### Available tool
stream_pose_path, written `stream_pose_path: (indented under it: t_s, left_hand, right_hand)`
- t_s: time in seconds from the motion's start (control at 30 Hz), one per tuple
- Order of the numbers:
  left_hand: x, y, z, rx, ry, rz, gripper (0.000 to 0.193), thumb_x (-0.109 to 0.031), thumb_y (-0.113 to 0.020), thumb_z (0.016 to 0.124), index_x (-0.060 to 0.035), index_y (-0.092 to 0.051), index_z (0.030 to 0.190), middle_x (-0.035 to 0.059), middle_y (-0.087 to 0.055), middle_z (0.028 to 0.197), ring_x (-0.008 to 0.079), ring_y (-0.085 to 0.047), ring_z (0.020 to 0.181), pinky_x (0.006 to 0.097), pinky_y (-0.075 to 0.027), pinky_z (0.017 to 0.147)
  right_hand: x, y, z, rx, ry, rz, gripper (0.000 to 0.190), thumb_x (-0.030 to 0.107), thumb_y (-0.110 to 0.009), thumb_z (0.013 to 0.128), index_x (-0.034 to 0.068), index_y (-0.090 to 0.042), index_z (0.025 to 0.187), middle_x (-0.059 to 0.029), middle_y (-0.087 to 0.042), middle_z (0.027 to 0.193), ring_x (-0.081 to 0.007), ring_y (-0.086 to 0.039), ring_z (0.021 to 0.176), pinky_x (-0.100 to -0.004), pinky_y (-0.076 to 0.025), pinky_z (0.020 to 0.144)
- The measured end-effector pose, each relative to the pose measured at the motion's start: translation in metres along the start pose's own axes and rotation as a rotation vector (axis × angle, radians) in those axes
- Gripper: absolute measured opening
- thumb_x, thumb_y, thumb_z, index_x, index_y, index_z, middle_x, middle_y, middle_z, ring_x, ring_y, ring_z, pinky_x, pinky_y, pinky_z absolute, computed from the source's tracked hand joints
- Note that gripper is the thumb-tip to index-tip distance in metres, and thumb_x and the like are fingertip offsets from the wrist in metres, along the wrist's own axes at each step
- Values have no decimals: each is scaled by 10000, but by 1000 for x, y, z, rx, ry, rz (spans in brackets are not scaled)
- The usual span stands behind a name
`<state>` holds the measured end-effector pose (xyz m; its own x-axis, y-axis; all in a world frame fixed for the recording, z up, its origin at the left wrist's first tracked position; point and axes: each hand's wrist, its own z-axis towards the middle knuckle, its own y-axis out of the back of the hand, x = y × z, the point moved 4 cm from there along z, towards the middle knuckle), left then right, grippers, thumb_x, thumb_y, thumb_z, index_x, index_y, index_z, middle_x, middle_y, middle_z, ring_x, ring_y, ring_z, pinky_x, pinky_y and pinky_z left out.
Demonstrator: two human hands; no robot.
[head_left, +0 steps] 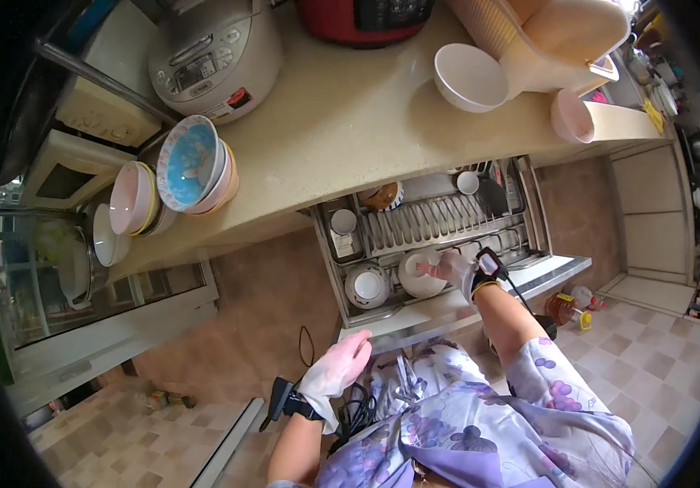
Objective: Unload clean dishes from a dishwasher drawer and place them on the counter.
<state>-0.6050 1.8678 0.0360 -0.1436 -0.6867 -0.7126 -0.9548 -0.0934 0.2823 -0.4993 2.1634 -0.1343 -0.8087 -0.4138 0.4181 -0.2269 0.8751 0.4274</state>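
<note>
My right hand (450, 272), in a thin pale glove, reaches into a pulled-out metal dish drawer (380, 321). Its fingertips touch a white bowl (412, 285) lying upside down in the drawer's front section; whether they grip it is hidden. Left of that bowl is another upturned white bowl (367, 289) with a patterned rim. My left hand (336, 368), gloved too, hovers by the drawer's front left corner with nothing visible in it. Behind the front section runs a wire plate rack (417, 224). A small white cup (343, 222) is in the left compartment.
Above the drawer, the countertop (338, 140) bears stacked bowls (190, 165), a rice cooker (216, 67), a white bowl (471, 78) and a pink bowl (572, 117) near its edge. An oil bottle (560, 309) stands on the tiled floor at right. Black cables (357, 410) hang by my left wrist.
</note>
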Motion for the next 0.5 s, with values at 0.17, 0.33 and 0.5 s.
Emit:
stream_pose_path:
  t_s: [0.17,0.33,0.5]
  left_hand:
    - [9,2,20,-98,210,-343,457,-267,-554,931,-24,-489,1312,122,-643,1019,203,-626,723,324,-516,708]
    - [27,1,83,-292,113,-79,562,-255,-625,875,-8,-432,1342,194,-592,1162,245,-634,871,364,-513,812]
    - [54,3,135,-242,225,222,559,-257,-668,812,18,-445,1245,271,-554,1200,400,-520,1154,449,-432,972]
  right_hand:
    - [13,-7,-14,82,-85,-30,633,461,-522,942,-46,-420,1306,-265,-542,1178,-395,-559,1099,-518,-519,776]
    - [-73,-43,30,-117,-333,231,792,564,-574,876,-85,-425,1304,-274,-599,1089,-394,-615,976,-487,-504,742]
    - [6,-3,-22,38,-242,346,888,622,-764,682,-104,-561,1152,-141,-659,904,-245,-624,751,-339,-521,687]
